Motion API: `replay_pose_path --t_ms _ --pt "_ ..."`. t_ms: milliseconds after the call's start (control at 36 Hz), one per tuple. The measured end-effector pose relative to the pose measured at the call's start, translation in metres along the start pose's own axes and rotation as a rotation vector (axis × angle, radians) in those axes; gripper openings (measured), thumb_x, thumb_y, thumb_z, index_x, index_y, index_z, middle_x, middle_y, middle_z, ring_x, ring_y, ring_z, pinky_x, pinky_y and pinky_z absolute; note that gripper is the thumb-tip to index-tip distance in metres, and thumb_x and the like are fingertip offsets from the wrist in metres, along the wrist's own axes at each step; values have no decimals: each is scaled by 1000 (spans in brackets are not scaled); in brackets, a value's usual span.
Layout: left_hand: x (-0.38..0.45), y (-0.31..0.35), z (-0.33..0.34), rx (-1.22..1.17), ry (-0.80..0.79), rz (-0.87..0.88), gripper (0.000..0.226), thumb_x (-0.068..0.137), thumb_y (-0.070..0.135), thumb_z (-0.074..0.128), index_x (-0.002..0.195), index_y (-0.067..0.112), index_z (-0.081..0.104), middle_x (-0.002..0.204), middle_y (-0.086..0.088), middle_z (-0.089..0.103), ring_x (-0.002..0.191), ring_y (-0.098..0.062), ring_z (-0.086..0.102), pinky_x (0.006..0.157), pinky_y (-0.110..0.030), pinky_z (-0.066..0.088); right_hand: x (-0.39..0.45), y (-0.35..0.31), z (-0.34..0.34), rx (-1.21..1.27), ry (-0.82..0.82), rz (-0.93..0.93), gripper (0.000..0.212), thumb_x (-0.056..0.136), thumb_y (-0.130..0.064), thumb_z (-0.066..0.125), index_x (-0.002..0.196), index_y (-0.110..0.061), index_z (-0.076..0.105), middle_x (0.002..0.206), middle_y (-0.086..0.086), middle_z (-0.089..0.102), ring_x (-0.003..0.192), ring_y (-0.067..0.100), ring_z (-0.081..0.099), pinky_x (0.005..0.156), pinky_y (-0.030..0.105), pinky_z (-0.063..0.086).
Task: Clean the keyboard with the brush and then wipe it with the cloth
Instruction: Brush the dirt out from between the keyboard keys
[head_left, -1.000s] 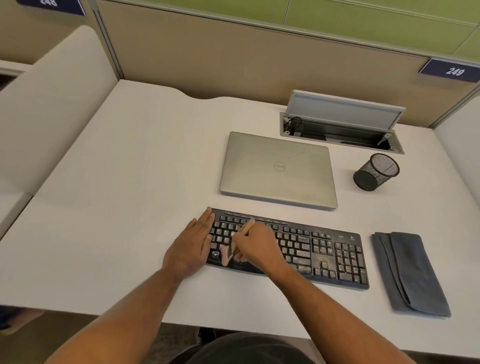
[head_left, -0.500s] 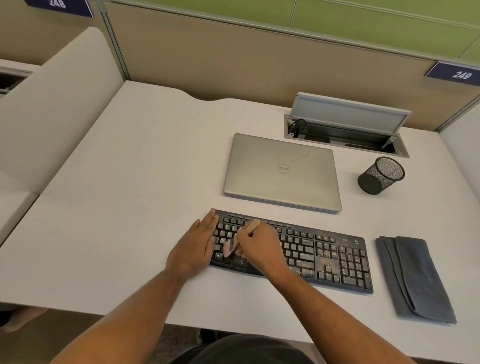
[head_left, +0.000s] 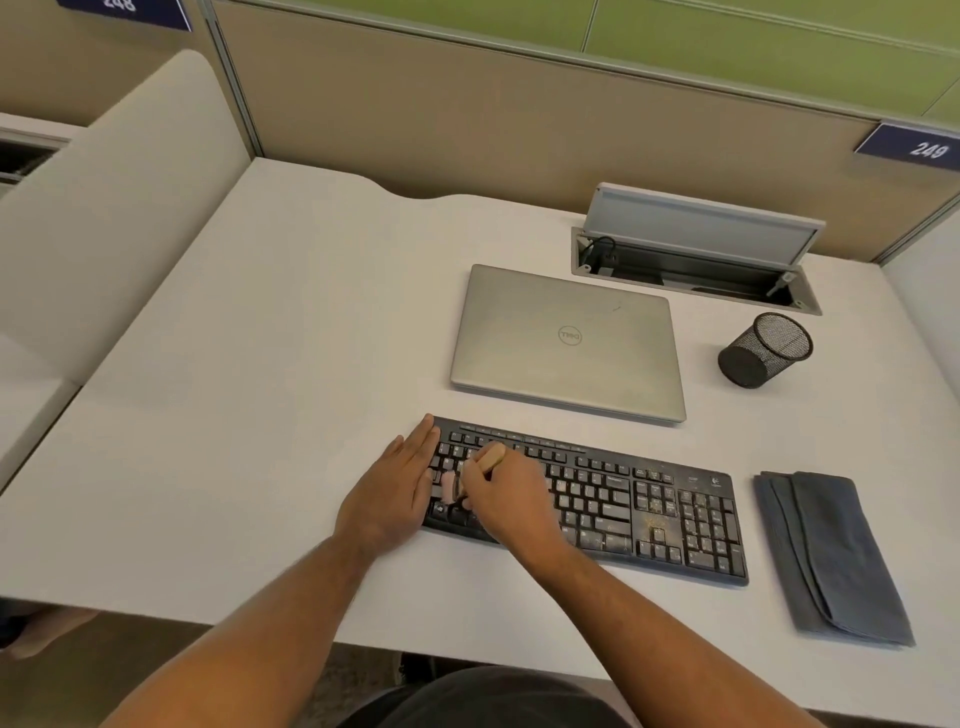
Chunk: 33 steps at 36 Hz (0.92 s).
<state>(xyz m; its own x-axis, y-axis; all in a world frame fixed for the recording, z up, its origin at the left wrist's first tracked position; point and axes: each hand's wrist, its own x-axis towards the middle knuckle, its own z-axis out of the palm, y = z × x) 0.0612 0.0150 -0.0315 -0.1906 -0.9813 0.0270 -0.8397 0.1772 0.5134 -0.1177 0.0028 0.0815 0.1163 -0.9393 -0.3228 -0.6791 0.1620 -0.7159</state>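
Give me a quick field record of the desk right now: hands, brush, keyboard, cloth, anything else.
left hand: flat, fingers straight, resting on the keyboard's left end
right hand: grips the brush
brush: wooden handle up, bristles on the left keys
keyboard: black, specks of debris visible around the arrow keys and number pad
cloth: grey, folded, right of the keyboard, untouched
laptop: closed, behind the keyboard
mesh cup: right of the laptop
stage: brushing; wipe not yet begun

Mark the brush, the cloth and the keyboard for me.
brush (head_left: 492, 457), head view, on its wooden handle above the right hand.
cloth (head_left: 831, 556), head view, middle of the folded grey fabric.
keyboard (head_left: 660, 512), head view, on the dusty keys left of the number pad.
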Motion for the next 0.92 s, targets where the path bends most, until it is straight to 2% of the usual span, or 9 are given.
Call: replay_pose_path --t_ms 139,222,278,444,528,694,806,917 --pt "0 -1 1 12 -8 -1 64 100 34 14 162 17 17 169 10 4 152 4 5 124 -20 3 9 -3 -4 8 -101 13 33 96 -18 53 72 -7 73 64 4 74 60 18 74 66 46 65" --pt "0 0 0 7 -1 3 64 100 32 16 161 15 21 169 8 8 153 2 7 124 -20 3 10 -3 -8 42 -23 -17 30 100 -23 53 79 -16 73 68 0 75 66 14 73 70 39 64" --pt "1 0 1 10 2 5 64 100 31 17 161 14 22 169 7 10 153 1 8 124 -21 4 9 -1 -9 -5 3 -48 29 102 -26 53 82 -17 71 70 1 74 67 15 72 71 39 62" --pt "1 -2 2 8 -3 9 63 100 32 16 161 16 19 169 8 8 153 0 9 125 -24 7 14 0 -12 -63 -159 -19 28 96 -19 53 81 -5 72 67 5 75 61 17 75 71 47 64" --pt "0 -3 2 18 -7 9 63 100 32 15 161 16 18 169 8 7 153 2 5 124 -22 4 12 -5 -17 -47 -187 -91 24 97 -20 55 83 -13 73 73 1 76 67 12 74 74 40 64" --pt "1 -3 1 12 -8 17 62 101 32 17 161 17 18 169 9 6 153 1 7 124 -22 6 15 -10 -29 -368 -357 -331 13 99 -32 64 99 -25 74 96 -9 75 90 11 66 81 33 52" --pt "1 -1 0 20 -10 15 64 100 33 14 161 15 19 169 7 6 153 2 5 124 -22 5 21 -17 -41 -614 -422 -393 14 100 -28 63 93 -20 71 96 -5 73 90 15 65 85 40 55" --pt "2 -2 0 16 -3 19 64 100 31 15 160 12 23 169 5 9 153 -1 9 125 -23 7 21 -21 -46 -563 -404 -377 13 100 -24 62 94 -19 73 98 -5 74 92 16 65 85 38 55"
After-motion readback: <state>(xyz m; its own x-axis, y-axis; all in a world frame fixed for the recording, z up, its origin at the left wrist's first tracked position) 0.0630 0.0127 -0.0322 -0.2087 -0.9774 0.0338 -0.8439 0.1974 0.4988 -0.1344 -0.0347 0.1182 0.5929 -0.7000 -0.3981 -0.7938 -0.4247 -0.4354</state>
